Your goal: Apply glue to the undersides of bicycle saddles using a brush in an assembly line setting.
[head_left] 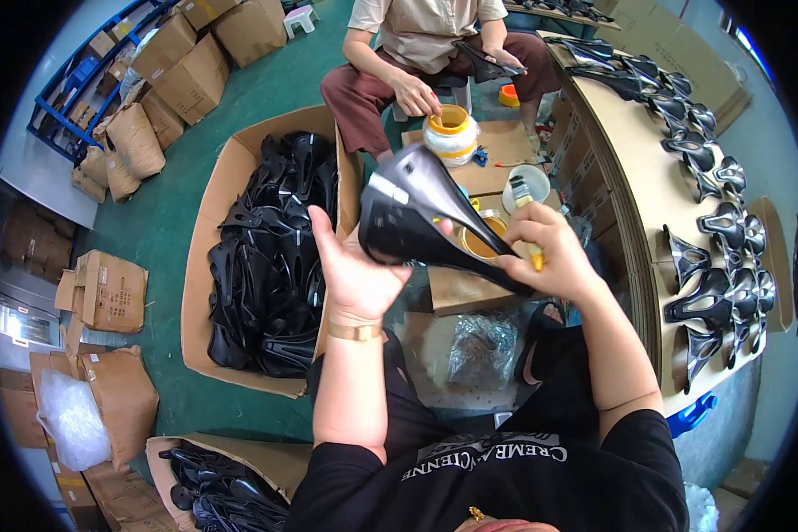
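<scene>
A black bicycle saddle shell [399, 222] is held tilted in front of me, its wide end up to the left and its narrow nose toward my right. My left hand [359, 275] supports the wide end from below, thumb stretched out and the other fingers mostly hidden behind the shell. Closed at the nose, my right hand [554, 253] also grips a brush [525, 188] with a yellow handle. Below the shell stands an open tub of yellowish contents [485, 235], partly covered by it. A white bucket [528, 184] is just beyond my right hand.
A large carton [202, 266] full of black shells stands left, another carton [266, 457] near left. Across from me a seated person [434, 53] holds a black shell and reaches to a wrapped jar [450, 142]. Rows of shells lie on the right-hand table [612, 142].
</scene>
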The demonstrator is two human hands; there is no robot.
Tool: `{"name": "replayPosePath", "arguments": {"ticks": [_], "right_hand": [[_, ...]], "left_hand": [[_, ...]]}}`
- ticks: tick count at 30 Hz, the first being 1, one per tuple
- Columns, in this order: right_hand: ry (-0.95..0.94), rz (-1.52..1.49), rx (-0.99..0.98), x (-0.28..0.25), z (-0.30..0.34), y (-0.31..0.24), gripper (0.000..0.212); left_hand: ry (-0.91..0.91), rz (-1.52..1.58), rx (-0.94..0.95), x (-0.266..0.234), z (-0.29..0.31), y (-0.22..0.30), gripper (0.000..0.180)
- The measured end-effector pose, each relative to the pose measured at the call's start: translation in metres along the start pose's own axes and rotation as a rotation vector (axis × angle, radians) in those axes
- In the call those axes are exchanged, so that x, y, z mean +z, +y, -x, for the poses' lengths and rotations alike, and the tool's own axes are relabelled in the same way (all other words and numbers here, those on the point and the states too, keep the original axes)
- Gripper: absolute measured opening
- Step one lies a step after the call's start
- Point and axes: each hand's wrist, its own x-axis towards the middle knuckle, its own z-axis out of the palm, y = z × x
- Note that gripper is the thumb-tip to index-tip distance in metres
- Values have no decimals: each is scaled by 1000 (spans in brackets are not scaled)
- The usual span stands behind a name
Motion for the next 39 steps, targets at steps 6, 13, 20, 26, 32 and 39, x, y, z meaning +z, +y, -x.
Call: {"name": "replayPosePath", "arguments": {"ticks": [6, 13, 20, 26, 32, 39], "right_hand": [[-59, 187, 19, -18, 9, 6, 26], [58, 395, -91, -17, 3, 20, 28], [442, -476, 338, -17, 2, 49, 32], [46, -403, 802, 38, 8, 74, 30], [-27, -103, 694, 66, 10, 90, 18], [94, -365, 757, 51, 2, 97, 18]], "left_hand": [[-212, -336, -194, -18, 12, -1, 72], [-21, -547, -176, -18, 24, 1, 58], [104, -191, 127, -40, 31, 45, 53], [182, -204, 216, -46, 25, 37, 52], [187, -341, 233, -40, 19, 17, 50], [203, -479, 285, -45, 17, 14, 53]]}}
